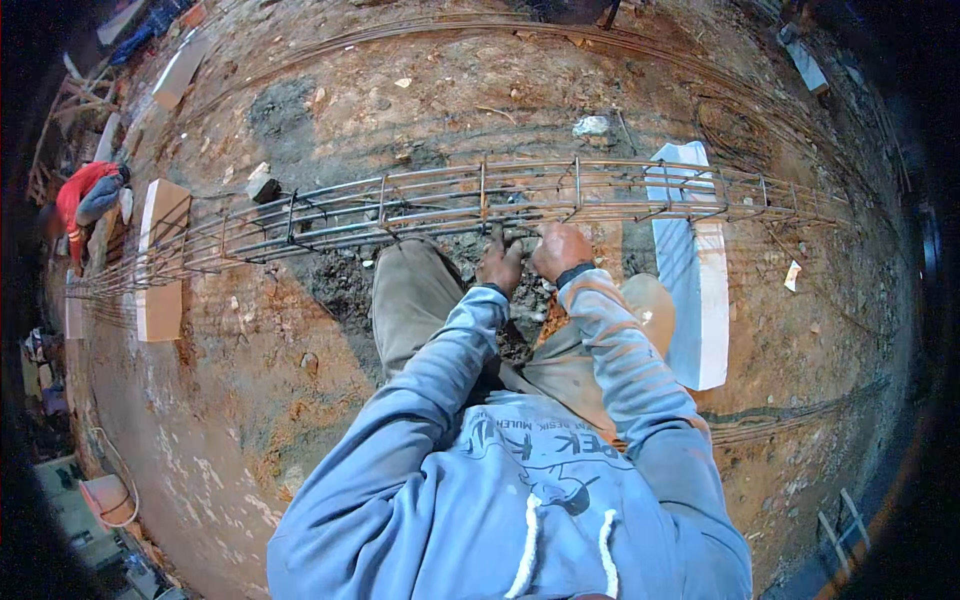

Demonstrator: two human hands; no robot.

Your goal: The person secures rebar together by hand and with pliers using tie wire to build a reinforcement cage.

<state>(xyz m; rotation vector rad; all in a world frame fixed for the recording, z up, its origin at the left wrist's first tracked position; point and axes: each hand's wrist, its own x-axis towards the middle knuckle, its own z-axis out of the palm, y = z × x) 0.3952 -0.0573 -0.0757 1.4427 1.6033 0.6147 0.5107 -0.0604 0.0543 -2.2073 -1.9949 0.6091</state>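
Observation:
A long rebar cage of steel bars tied with square stirrups runs from left to right in front of my knees. My left hand is at the near lower bar, its fingers spread and bent around the bar's edge; whether it grips anything is hidden. Just right of it, my right hand is curled at the same bar, with its fingertips turned towards the left hand. What it holds, if anything, is too small to tell. The cage lies across a white block on the right and a pale block on the left.
A person in a red top bends near the cage's left end. A stone lies behind the cage, and a whitish rock farther back. Long loose bars cross the far ground. A bucket stands at lower left.

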